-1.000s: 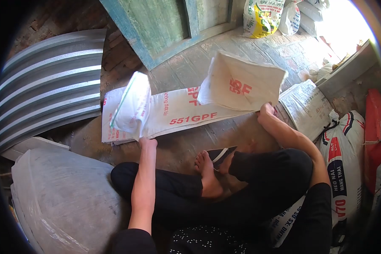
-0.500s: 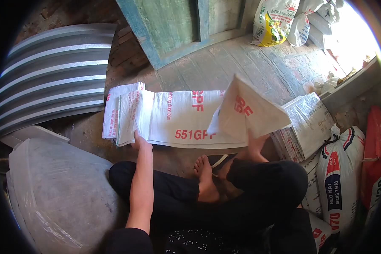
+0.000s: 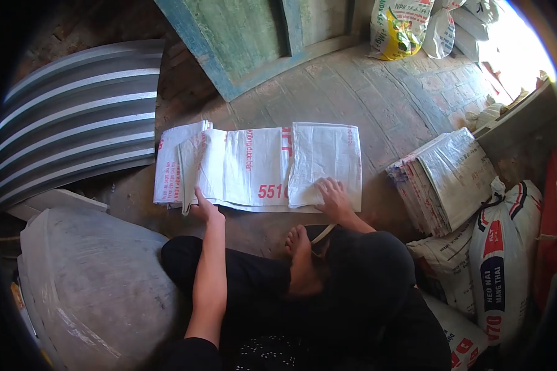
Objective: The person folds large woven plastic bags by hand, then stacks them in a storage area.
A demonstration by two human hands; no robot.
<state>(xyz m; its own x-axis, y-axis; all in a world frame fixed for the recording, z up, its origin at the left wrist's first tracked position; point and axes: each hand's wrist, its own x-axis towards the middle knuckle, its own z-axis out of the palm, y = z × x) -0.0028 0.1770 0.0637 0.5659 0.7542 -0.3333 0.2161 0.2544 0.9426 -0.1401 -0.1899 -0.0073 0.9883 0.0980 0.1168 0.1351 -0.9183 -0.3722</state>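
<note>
A white woven plastic sack point(image 3: 244, 167) with red print lies flat on the floor in front of me. Its right end is folded over, the flap lying leftward across the red lettering. My right hand point(image 3: 333, 199) rests on this flap, fingers spread. At the sack's near left edge, my left hand point(image 3: 205, 207) grips a folded part, thumb on top and the other fingers mostly hidden. Under and beyond the left end, folded sacks point(image 3: 170, 164) with red print lie in a pile.
To the right stands a stack of folded sacks point(image 3: 455, 179), beside filled sacks point(image 3: 495, 272). A corrugated sheet point(image 3: 80, 117) lies at left, above a grey plastic-wrapped bundle point(image 3: 99, 284). A blue-green wooden panel point(image 3: 254, 37) and more filled bags point(image 3: 399, 28) are at the back.
The sack's right end, raised in my right hand before, now lies folded over to the left. My right hand has moved left and opened onto it; my left hand stays at the edge.
</note>
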